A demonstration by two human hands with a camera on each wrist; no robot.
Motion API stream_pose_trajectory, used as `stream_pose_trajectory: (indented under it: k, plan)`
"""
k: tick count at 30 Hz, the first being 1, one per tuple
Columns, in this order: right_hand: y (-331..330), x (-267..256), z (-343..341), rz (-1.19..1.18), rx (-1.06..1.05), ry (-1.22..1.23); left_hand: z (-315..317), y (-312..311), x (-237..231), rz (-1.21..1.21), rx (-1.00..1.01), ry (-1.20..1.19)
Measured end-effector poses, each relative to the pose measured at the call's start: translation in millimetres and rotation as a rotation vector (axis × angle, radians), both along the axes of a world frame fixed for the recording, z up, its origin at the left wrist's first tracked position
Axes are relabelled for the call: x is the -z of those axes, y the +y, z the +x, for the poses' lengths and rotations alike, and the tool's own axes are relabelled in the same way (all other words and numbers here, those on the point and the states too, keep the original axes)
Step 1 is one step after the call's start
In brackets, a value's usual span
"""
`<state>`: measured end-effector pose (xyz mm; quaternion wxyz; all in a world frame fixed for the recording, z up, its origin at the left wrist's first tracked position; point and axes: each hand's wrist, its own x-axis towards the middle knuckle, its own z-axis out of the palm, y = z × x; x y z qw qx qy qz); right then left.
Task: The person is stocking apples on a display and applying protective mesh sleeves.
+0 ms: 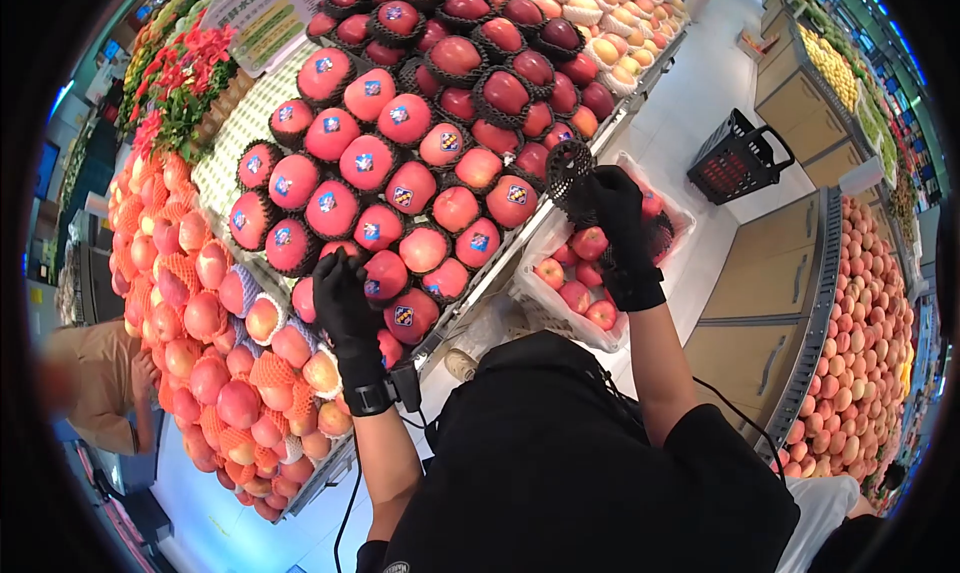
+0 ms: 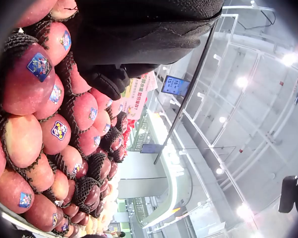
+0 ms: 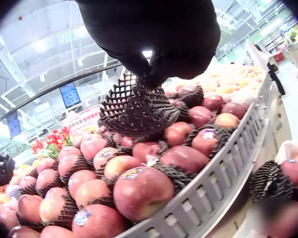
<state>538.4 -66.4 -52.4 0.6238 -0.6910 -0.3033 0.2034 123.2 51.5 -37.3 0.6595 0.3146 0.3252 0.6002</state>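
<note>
The right hand (image 1: 622,223), in a black glove, pinches an empty black foam net (image 3: 136,106) that hangs over the display edge; the same net (image 1: 572,178) shows in the head view. The gloved left hand (image 1: 345,298) is over the near rows of stickered red apples (image 1: 366,163), its fingertips at an apple. In the left wrist view the left hand (image 2: 139,39) has bent fingers, and whether they grip an apple is hidden. Beside the display, under the right hand, is a white-lined box (image 1: 612,341) holding loose apples (image 1: 575,295) and a black net.
A grey slatted rail (image 3: 228,171) edges the display. Apples in orange nets (image 1: 240,403) slope down at the left. A black basket (image 1: 738,158) stands on the floor at the right, near wooden cabinets (image 1: 765,273) and a peach display (image 1: 850,353). Another person (image 1: 100,383) is at the far left.
</note>
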Motion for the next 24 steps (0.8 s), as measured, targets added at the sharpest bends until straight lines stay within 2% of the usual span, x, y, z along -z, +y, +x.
stream_pose_trajectory:
  k: [2,4,5,10,11,12,14,17,20,24]
  plan:
    - [22,-3,-20,-0.025,0.01,-0.13,13,-2,-8,0.159,-0.011,0.335]
    - [33,-33,-51,-0.098,-0.079,-0.195,23,-5,-12,0.38,-0.009,0.663]
    - [38,-41,-64,-0.113,-0.113,-0.245,36,-13,-32,0.257,0.002,0.454]
    - [55,-82,-138,-0.128,-0.252,-0.428,51,-22,-35,0.086,0.229,0.182]
    - [56,-84,-148,-0.098,-0.333,-0.445,52,-21,-30,0.218,0.236,0.356]
    - [57,-80,-160,-0.006,-0.388,-0.381,56,-27,-43,0.184,0.236,0.414]
    - [56,-92,-180,-0.019,-0.478,-0.287,62,-35,-57,0.25,0.16,0.503]
    - [59,-96,-187,-0.045,-0.514,-0.281,40,-16,-7,0.165,0.155,0.667]
    - [62,-90,-181,-0.007,-0.471,-0.438,25,-10,2,0.131,0.138,0.59]
    - [68,-75,-171,0.005,-0.4,-0.591,23,-14,-12,0.099,0.084,0.501]
